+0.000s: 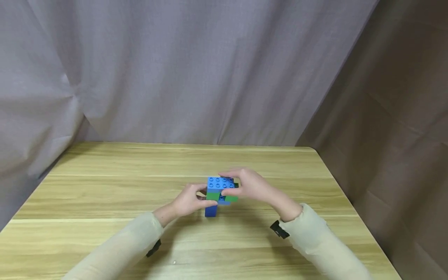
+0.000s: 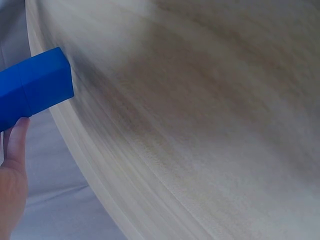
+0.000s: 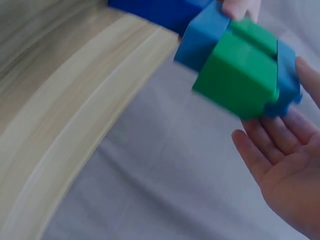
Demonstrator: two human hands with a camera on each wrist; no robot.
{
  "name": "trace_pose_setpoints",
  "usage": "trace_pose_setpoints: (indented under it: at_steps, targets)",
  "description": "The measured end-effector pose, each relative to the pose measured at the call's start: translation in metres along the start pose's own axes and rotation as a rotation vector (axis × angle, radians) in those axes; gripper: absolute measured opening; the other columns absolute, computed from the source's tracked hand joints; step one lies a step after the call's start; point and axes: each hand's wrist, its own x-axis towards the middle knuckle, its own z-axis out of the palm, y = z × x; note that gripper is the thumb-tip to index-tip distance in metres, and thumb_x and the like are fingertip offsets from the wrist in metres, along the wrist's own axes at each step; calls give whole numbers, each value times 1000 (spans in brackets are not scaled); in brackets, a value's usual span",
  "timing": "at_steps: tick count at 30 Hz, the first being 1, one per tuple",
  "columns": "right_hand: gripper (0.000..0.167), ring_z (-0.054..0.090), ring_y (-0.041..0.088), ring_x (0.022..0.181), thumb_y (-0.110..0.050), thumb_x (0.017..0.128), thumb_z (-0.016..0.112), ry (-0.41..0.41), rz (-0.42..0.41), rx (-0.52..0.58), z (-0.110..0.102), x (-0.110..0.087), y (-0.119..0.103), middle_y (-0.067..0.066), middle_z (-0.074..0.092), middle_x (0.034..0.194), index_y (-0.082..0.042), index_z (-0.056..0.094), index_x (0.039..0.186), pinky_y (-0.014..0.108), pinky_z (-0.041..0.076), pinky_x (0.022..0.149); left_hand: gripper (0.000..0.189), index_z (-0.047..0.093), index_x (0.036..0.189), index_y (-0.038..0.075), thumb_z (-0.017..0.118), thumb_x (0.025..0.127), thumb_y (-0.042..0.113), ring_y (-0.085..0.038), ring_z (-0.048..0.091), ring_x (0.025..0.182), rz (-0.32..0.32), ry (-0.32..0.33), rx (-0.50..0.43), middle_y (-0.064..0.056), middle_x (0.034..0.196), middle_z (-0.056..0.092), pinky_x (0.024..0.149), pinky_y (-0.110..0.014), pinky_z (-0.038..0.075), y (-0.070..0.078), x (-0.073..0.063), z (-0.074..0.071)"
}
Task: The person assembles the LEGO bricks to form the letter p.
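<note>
A small structure of toy building bricks stands at mid-table in the head view, between both hands. Its top is a studded blue brick, over a green brick at the left and another green brick at the right. Lower down sit a lighter blue brick and a dark blue column. My left hand grips the structure from the left, its thumb in front. Pinching the top blue brick's right end, my right hand has its thumb in front and fingers behind.
The wooden table has a far edge against a grey curtain. Darker cloth hangs along the right side. Black bands show under both sleeves. A tiny pale speck lies near the front.
</note>
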Motion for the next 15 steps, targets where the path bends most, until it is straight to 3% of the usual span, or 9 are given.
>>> trace_pose_setpoints:
  at_steps: [4,7,15]
  targets:
    - [46,62,24,106,-24,81,73,8,57,73,-5,-8,9,11,67,115,-2,62,120,41,52,92,39,63,113,6,72,81,28,-17,63,92,-23,7,-6,-6,96,69,78,-24,58,0,-1,1]
    - [42,63,25,105,-23,81,73,17,34,86,-5,-10,12,12,68,113,-3,64,117,43,52,92,40,63,113,7,73,81,29,-18,63,92,-28,7,-3,-6,96,69,79,-25,58,0,-2,0]
    - [41,66,24,98,-21,80,73,34,-32,13,-3,-8,9,14,68,109,-1,64,115,33,57,84,40,63,114,7,72,82,29,-18,62,92,-28,12,3,-6,97,69,78,-25,58,0,-3,-3]
